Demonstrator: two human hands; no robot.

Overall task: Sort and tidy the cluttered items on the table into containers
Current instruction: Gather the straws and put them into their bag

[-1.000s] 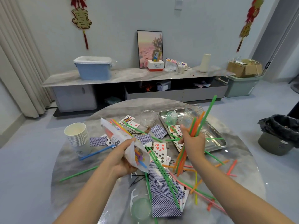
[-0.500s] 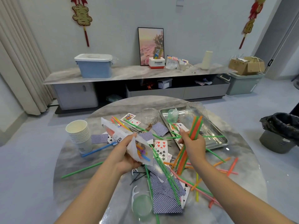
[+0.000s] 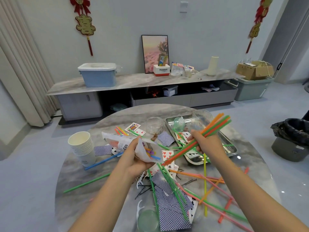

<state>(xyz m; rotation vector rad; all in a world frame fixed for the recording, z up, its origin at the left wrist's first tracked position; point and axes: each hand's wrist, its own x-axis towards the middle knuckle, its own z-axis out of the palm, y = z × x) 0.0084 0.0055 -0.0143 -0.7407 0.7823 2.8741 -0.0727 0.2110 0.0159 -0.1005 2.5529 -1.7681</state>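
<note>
Right hand grip pinches straw bundle slanting, low ends seemingly toward bag.

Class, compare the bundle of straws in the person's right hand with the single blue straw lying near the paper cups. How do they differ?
The bundle of straws is gripped in the right hand, lifted off the table; the blue straw lies flat on the table. The bundle is many straws, orange and green; the blue straw lies alone. The bundle's lower ends point at the open bag; the blue straw points at nothing. Both are long, thin straws.
</note>
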